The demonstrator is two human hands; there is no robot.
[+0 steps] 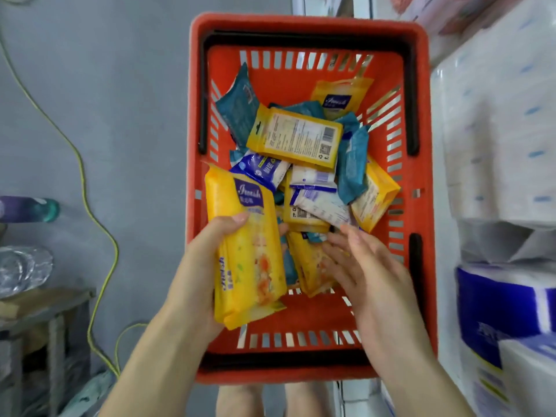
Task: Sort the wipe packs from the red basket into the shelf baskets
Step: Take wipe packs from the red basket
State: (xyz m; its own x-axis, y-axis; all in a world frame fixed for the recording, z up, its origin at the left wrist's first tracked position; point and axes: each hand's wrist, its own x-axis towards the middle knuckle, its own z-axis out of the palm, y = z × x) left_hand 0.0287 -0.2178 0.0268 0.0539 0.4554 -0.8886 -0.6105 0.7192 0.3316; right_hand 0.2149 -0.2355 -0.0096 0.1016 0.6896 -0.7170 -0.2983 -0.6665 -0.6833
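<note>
Your left hand (207, 260) is gripping a yellow plastic wipe pack (246, 251), thumb curled over it, above the red slotted plastic basket (421, 115); your right hand (367, 266) is hovering, fingers spread, over another yellow pack (313, 266) inside.

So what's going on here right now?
A person stands over the red basket, which holds a jumble of yellow, teal and white wipe packs. Their left hand grips a yellow wipe pack at the basket's near-left side. The right hand, fingers straight, reaches toward the jumble holding nothing.
</note>
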